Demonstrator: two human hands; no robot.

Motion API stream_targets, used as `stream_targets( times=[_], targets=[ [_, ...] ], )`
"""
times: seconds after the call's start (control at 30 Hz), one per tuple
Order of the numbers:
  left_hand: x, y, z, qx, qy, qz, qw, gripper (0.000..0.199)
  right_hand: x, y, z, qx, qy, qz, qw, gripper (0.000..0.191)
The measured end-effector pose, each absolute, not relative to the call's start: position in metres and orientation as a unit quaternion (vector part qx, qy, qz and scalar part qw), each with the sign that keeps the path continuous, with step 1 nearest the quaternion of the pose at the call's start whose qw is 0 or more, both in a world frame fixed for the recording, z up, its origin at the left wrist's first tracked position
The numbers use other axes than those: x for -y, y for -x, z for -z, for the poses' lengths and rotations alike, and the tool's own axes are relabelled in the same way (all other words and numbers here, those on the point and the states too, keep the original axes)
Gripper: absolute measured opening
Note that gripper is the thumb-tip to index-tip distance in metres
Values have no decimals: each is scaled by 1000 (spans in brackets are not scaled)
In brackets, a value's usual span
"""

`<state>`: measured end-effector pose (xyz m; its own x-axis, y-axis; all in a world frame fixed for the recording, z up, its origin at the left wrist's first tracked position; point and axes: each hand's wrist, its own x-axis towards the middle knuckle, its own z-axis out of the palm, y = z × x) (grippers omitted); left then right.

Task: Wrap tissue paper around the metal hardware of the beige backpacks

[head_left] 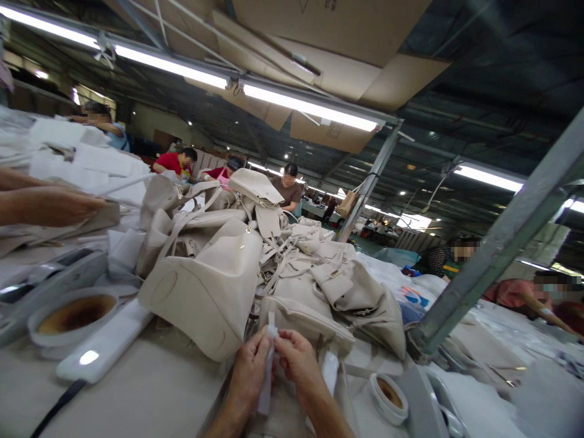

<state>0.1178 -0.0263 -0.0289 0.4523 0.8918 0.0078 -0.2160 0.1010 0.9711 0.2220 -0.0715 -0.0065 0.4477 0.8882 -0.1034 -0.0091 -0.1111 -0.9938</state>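
Both my hands are together at the bottom middle of the head view, in front of a heap of beige bags. My left hand (250, 365) pinches a thin whitish strip (266, 389) from the left. On its right side, my right hand (298, 359) holds the same strip near its upper part with closed fingertips. The strip stands roughly upright, its top end poking out above the fingers. Just beyond the hands lies a beige bag (301, 319), and a larger beige bag (205, 298) leans to the left.
A white device with a black cable (107, 344) and a tub of brown stuff (73, 316) are at left. Another tub (387, 398) stands at right. A metal post (497, 243) rises at right. Another person's hands (50, 198) reach in from the left; several people work farther back.
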Motion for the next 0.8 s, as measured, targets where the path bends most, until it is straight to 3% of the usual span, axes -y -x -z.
stream_targets(
  times=[0.17,0.43,0.6,0.8],
  targets=[
    [25,-114,28,-289,-526,-470,647,52,67,-215,3,275,483,-545,627,53],
    [32,-115,25,-293,-503,-458,672,97,65,-226,7,247,418,-588,647,44],
    [32,-117,21,-261,-457,-406,747,117,58,-239,-1,328,363,-645,586,35],
    [29,-112,15,-193,-403,-338,828,110,57,-242,-1,336,325,-671,575,46]
  ],
)
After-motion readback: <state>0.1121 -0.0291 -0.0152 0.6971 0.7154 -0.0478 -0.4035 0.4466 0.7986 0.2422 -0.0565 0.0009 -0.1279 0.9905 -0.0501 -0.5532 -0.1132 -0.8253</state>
